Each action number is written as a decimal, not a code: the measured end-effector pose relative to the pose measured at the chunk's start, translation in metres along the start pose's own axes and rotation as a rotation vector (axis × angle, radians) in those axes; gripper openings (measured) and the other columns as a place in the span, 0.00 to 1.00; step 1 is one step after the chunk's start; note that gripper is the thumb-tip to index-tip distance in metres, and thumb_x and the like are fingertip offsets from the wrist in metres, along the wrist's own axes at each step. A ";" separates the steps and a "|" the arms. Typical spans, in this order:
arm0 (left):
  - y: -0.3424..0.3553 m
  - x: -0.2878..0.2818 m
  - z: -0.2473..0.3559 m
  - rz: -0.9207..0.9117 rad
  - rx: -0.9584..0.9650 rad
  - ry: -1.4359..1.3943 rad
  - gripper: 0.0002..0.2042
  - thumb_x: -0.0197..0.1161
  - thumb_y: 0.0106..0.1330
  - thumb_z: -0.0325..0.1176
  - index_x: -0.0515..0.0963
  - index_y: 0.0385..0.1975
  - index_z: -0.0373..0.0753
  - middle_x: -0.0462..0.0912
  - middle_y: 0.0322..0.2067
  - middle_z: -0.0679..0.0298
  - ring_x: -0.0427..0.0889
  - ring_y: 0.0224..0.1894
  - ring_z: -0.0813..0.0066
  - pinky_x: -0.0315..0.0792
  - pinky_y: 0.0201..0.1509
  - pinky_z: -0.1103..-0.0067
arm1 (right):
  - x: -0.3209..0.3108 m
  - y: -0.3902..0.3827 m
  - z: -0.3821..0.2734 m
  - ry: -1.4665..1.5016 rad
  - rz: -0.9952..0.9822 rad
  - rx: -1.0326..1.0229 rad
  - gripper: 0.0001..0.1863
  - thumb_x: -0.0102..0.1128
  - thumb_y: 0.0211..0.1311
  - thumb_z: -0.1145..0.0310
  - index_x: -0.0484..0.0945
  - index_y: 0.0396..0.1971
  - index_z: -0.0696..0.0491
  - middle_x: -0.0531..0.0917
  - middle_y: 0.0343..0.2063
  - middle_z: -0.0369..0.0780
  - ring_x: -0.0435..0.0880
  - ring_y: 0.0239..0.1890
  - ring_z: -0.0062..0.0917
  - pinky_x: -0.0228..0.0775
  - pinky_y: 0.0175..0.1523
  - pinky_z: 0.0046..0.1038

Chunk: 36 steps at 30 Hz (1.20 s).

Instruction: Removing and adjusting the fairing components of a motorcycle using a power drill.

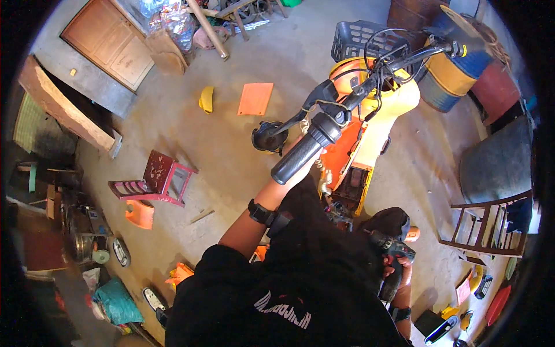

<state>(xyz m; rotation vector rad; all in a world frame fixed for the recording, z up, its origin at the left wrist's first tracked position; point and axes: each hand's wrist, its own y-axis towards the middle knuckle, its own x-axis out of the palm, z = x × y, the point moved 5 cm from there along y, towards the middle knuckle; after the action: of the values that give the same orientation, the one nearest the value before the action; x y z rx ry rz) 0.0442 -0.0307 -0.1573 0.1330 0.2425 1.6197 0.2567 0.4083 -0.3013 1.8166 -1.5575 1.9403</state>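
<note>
A yellow and orange electric scooter or moped (399, 107) stands in front of me, its handlebar (399, 61) reaching across to the upper right. My left hand (298, 176) is beneath the black handlebar grip (306, 149), beside an orange body panel (336, 156); the grip hides its fingers. A coiled pale cable (325, 173) hangs next to it. Below the panel is an open compartment (355, 188) with dark parts inside. Low at my right side, my right hand (400, 270) is closed around the handle of a black and red cordless drill (393, 247).
A red chair (161, 173) stands at left. Loose on the floor are an orange panel (255, 99), a yellow piece (206, 99) and a stick (202, 216). At right are a blue and yellow drum (448, 81), a grey drum (497, 159) and a wooden rack (483, 228).
</note>
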 end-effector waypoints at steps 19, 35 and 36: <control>-0.064 -0.037 -0.065 -0.060 -0.175 0.458 0.12 0.62 0.67 0.37 0.73 0.41 0.35 0.79 0.38 0.59 0.80 0.40 0.70 0.74 0.48 0.72 | -0.034 -0.003 -0.011 -0.154 0.145 0.037 0.30 0.61 0.51 0.60 0.69 0.49 0.65 0.81 0.38 0.46 0.78 0.21 0.26 0.77 0.31 0.33; -0.085 -0.083 -0.102 -0.080 -0.677 0.668 0.20 0.63 0.65 0.43 0.74 0.44 0.31 0.82 0.38 0.55 0.81 0.42 0.64 0.72 0.49 0.73 | 0.032 -0.016 0.006 0.114 0.153 0.081 0.26 0.60 0.53 0.63 0.71 0.51 0.62 0.82 0.38 0.51 0.77 0.24 0.31 0.71 0.30 0.34; -0.087 -0.085 -0.106 -0.077 -0.648 0.717 0.19 0.63 0.65 0.43 0.75 0.44 0.31 0.83 0.39 0.53 0.82 0.43 0.63 0.73 0.49 0.73 | 0.032 -0.014 0.005 0.108 0.166 0.090 0.26 0.60 0.53 0.62 0.72 0.49 0.62 0.82 0.38 0.51 0.76 0.23 0.30 0.71 0.30 0.34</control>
<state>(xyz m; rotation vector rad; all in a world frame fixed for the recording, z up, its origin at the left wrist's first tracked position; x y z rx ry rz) 0.1097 -0.1192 -0.2752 -0.9521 0.2490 1.5403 0.2588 0.3939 -0.2689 1.6287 -1.6597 2.1741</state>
